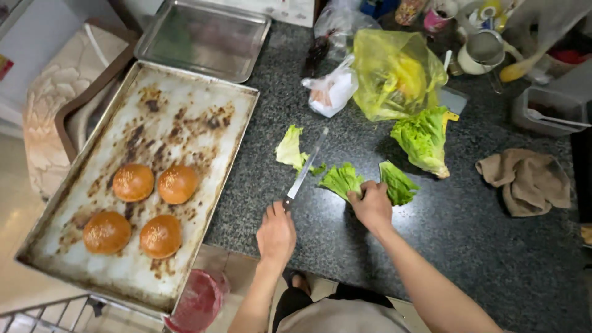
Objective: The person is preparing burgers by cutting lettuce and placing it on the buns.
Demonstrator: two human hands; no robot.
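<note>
On the dark stone counter [468,246], the left hand [275,234] is closed around the handle of a knife [304,172] whose blade points away, while the right hand [372,203], just beside it, presses a lettuce leaf [341,179] flat, near a baking tray [185,105] with 4 buns [133,182].

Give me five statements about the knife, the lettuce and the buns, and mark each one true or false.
1. The left hand holds the knife. True.
2. The right hand presses on a lettuce leaf. True.
3. Six buns sit on the tray. False: four buns sit on the stained baking tray.
4. The lettuce head lies on the tray. False: it lies on the dark countertop.
5. A brown cloth lies right of the lettuce. True.
</note>
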